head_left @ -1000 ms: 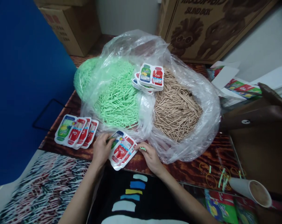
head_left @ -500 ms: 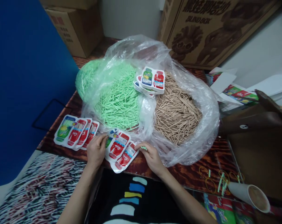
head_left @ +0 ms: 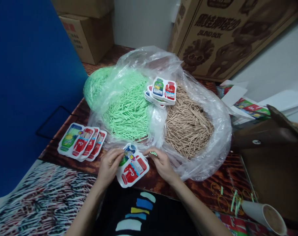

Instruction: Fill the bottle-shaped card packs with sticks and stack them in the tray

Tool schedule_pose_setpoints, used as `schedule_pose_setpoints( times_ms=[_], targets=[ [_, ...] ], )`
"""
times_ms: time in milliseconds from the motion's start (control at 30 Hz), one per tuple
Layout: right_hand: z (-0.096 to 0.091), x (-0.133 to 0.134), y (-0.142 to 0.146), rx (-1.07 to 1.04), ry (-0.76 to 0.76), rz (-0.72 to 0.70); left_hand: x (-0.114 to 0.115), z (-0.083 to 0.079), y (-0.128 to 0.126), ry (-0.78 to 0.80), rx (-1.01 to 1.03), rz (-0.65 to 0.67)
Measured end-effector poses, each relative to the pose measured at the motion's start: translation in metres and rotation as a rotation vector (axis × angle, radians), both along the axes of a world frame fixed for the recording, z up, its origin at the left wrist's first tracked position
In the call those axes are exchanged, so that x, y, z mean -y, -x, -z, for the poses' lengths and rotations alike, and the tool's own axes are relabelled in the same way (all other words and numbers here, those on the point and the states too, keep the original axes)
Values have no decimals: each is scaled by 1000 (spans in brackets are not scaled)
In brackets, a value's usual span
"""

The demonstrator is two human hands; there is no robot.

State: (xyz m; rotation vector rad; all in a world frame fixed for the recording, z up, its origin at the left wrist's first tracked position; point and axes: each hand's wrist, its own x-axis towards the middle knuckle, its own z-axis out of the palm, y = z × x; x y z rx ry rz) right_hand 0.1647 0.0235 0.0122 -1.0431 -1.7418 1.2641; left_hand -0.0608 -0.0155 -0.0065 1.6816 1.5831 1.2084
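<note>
My left hand (head_left: 109, 165) grips the left edge of a bottle-printed sachet packet (head_left: 132, 166) at the table's near edge. My right hand (head_left: 161, 163) touches the packet's upper right side, and its fingertips pinch a few short green sticks (head_left: 153, 153). Just behind lies a clear plastic bag (head_left: 214, 108) holding a heap of green sticks (head_left: 125, 105) on the left and a heap of tan sticks (head_left: 188, 124) on the right. A small stack of the same packets (head_left: 161, 91) rests on top of the heaps.
Several filled packets (head_left: 81, 141) lie fanned on the wooden table (head_left: 203, 186) at the left. Rubber bands and loose green sticks (head_left: 231, 198) and a tipped paper cup (head_left: 264, 213) lie at the right. Cardboard boxes (head_left: 227, 36) stand behind, a blue wall (head_left: 23, 75) at left.
The packets under my hands have been gathered from a spread fan into one bunch, lifted slightly. My hands have come closer together, the right still pinching green sticks.
</note>
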Motion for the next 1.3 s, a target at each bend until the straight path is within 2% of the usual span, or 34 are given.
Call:
schedule_pose_setpoints(
  times_ms=[100, 167, 333, 400, 500, 633, 700, 800, 867, 1000, 1100, 1167, 1233, 1300],
  targets=[
    [-7, -9, 2, -18, 30, 1, 0, 4, -7, 22, 22, 33],
    [-16, -17, 5, -112, 99, 35, -2, 6, -13, 41, 46, 56],
    [-42, -45, 21, -680, 498, 153, -10, 4, -25, 77, 146, 104],
    [-46, -53, 27, -793, 621, 139, -12, 2, -29, 93, 198, 102],
    [-43, -55, 34, -778, 692, 97, -12, 3, -33, 134, 296, 59],
    [-39, -45, 38, -562, 707, 9, -11, 6, -37, 165, 411, -48],
    [-45, -40, 38, -383, 679, -72, -11, 7, -38, 162, 445, -73],
    [-55, -41, 32, -162, 523, -177, -11, 9, -37, 151, 502, -93],
    [-54, -48, 28, -101, 412, -147, -10, 11, -35, 155, 540, -115],
    [-27, -71, 31, 78, 232, 85, -6, 17, -32, 170, 580, -116],
    [-2, -85, 51, 358, -5, 26, -3, 17, -34, 177, 582, -76],
    [8, -90, 66, 555, -154, -36, -1, 17, -34, 191, 587, -73],
    [13, -91, 76, 689, -228, -56, 0, 16, -33, 206, 604, -98],
    [13, -91, 79, 740, -242, -56, 1, 16, -31, 224, 628, -131]
  ],
)
